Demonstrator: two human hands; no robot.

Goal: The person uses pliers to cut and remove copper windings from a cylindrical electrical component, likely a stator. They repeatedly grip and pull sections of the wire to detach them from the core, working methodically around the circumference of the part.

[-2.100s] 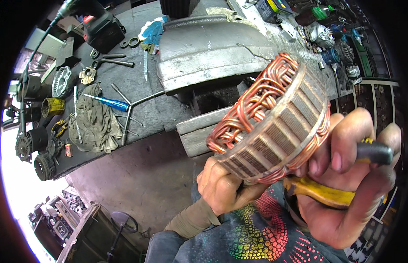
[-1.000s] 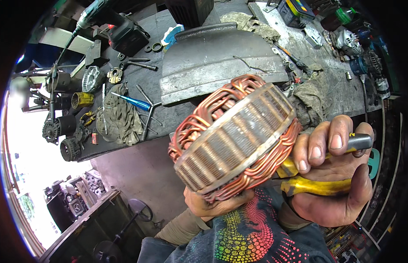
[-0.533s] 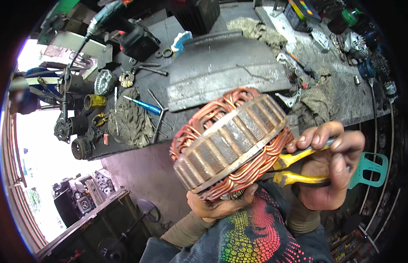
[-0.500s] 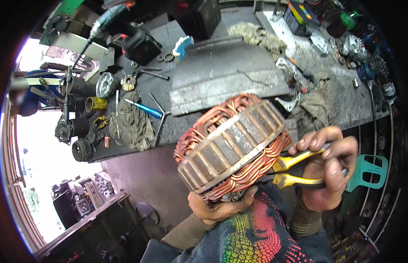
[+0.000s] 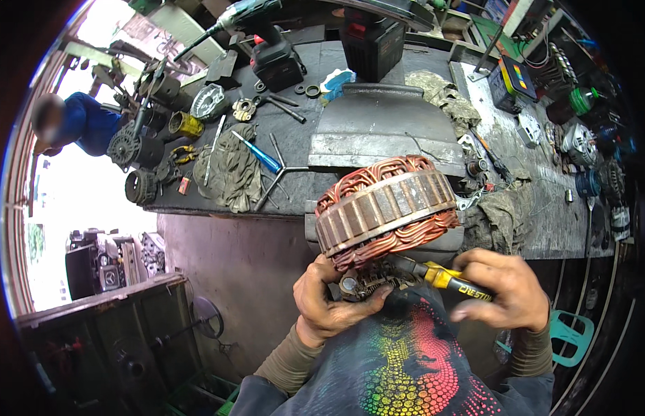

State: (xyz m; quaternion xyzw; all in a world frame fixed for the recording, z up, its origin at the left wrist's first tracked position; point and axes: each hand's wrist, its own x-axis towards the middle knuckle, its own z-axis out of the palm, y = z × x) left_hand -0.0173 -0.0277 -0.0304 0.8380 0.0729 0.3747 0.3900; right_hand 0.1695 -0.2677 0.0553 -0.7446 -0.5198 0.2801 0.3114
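Observation:
My left hand (image 5: 327, 301) grips a copper-wound alternator stator (image 5: 388, 211) from below, thumb and fingers closed around a metal rectifier part (image 5: 371, 283) attached to its near underside. The stator is tilted, its ribbed iron ring facing up and toward me, with copper coils bulging on both sides. Yellow-and-black pliers (image 5: 442, 276) are in my right hand (image 5: 508, 290), fingers curled over the handle. Their jaws reach in just under the near copper coils, at the rectifier part. The very tips, and what lies between them, are hard to make out.
Beyond the stator, a dark metal plate (image 5: 385, 135) lies on the workbench. A blue screwdriver (image 5: 261, 154), a three-armed wrench (image 5: 281, 168) and rags (image 5: 229, 173) lie left of it. A cordless drill (image 5: 274, 59) stands behind. Someone in blue (image 5: 90, 126) is at far left.
The stator has moved slightly right and sits more level. The pliers have turned, their jaws now pointing left at the rectifier part. My right-hand fingers now lie over the handle.

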